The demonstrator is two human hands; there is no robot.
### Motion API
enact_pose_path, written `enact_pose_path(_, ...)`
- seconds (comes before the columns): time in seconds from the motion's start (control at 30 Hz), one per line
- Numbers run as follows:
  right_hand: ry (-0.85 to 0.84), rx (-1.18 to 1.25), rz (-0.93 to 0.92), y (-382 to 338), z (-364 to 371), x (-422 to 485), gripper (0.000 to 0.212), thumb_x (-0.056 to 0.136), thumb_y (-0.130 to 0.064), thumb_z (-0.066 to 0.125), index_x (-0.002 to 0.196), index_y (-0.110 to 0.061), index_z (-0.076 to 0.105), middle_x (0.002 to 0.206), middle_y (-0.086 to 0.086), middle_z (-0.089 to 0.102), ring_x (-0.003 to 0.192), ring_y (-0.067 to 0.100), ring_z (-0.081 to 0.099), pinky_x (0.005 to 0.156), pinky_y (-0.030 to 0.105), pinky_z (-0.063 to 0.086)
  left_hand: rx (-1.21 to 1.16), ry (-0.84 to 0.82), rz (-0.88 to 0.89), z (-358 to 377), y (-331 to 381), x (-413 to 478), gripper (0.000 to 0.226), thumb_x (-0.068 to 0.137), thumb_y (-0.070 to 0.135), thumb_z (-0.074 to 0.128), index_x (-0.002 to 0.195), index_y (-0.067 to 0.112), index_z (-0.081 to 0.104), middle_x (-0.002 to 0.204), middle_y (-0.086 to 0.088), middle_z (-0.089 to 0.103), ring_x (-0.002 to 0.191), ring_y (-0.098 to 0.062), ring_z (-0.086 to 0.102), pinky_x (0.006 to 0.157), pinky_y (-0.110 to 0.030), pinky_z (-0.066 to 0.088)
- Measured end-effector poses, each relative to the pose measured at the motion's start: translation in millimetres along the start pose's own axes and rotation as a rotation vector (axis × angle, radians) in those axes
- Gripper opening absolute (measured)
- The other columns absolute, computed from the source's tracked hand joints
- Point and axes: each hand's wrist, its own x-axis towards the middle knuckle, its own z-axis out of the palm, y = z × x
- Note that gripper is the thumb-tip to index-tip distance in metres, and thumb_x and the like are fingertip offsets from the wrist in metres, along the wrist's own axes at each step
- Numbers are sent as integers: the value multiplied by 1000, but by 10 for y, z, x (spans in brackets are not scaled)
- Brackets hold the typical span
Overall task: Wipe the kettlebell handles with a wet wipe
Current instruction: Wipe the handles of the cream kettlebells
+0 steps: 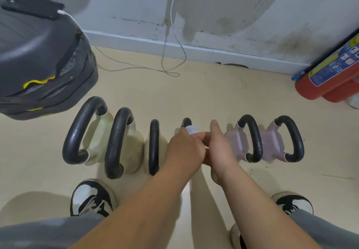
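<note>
Six kettlebells (118, 142) in one row on the floor (194, 93).
Left hand (184, 149) pinches one wet wipe (191, 129) on the fourth handle (186, 122); right hand (221, 147) grip unclear.

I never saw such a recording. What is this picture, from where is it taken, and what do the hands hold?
There is no machine: a person wears one camera on the head, so you look down as that person does. On the floor stand six kettlebells in a row, four cream and two pink, all with black handles. The left hand holds a white wet wipe against the fourth kettlebell handle from the left. The right hand is close beside it, one finger stretched forward; whether it grips anything is not visible. A red fire extinguisher is at the right.
</note>
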Motion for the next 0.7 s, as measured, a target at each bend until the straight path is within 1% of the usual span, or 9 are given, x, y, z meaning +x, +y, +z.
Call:
enact_pose_path(0.1, 19, 61, -12, -48, -41, -12, 68, 105, -61, 29, 95, -12, 74, 86, 9, 80, 76, 26, 74, 72, 34, 56, 165, 130, 89, 42, 35, -30, 40, 91, 32, 42, 127, 17, 50, 131, -9, 48, 118, -28, 54, 88, -36, 47)
enact_pose_path(0.17, 28, 70, -13, -52, -55, -42, 60, 105, -63, 30, 109, -23, 74, 87, 7, 80, 81, 22, 77, 80, 38, 58, 293, 188, 150, 87, 94, -140, 53, 95, 26, 45, 146, 18, 33, 161, -13, 12, 146, -29, 24, 110, -39, 37)
enact_pose_path(0.2, 29, 67, -21, -49, -65, -60, 56, 104, -62, 30, 114, -27, 73, 89, 7, 81, 86, 23, 78, 85, 40, 59, 348, 191, 186, 120, 133, -212, 57, 98, 26, 44, 151, 20, 27, 166, -11, -4, 152, -27, 6, 117, -39, 31)
enact_pose_path(0.27, 54, 39, -46, -69, -86, -104, 55, 106, -58, 30, 113, -26, 73, 89, 9, 82, 89, 26, 79, 83, 40, 59, 378, 140, 196, 229, 96, -279, 60, 100, 26, 42, 156, 18, 21, 168, -6, -10, 154, -22, -11, 124, -39, 18)
enact_pose_path(0.33, 83, -32, -78, -96, -123, -130, 56, 107, -52, 31, 104, -20, 77, 85, 8, 82, 87, 26, 78, 75, 36, 56, 435, 38, 211, 358, -1, -308, 69, 99, 25, 42, 160, 11, 11, 169, -7, -4, 154, -19, -15, 126, -37, 5)
enact_pose_path(0.47, 123, -107, -81, -81, -82, -101, 36, 106, -38, 42, 106, -17, 70, 97, 5, 79, 86, 25, 75, 77, 38, 57, 438, 98, 142, 466, -71, -375, 81, 99, 22, 40, 157, 3, -14, 165, -14, -22, 152, -26, -23, 121, -33, -14)
enact_pose_path(0.53, 124, -121, -66, -22, -81, -25, 25, 105, -28, 47, 105, -14, 68, 106, 7, 74, 82, 25, 71, 74, 38, 55, 311, 116, 46, 476, -123, -347, 82, 100, 16, 40, 155, 2, -19, 166, -16, -18, 155, -25, -11, 117, -25, -7)
enact_pose_path(0.6, 82, -118, -34, 7, -99, 17, 24, 104, -21, 50, 100, -8, 70, 102, 15, 74, 80, 26, 69, 73, 37, 54, 267, 149, 44, 425, -141, -266, 75, 103, 20, 37, 156, -2, -12, 164, -16, 11, 150, -23, 24, 116, -21, 21)
enact_pose_path(0.7, -14, -130, 13, 2, -71, 47, 29, 103, -16, 52, 82, -8, 70, 95, 27, 70, 85, 31, 66, 80, 46, 49, 191, 81, -16, 217, 12, -90, 44, 107, 23, 31, 146, 3, 31, 143, -11, 44, 114, -18, 57, 88, -25, 48)
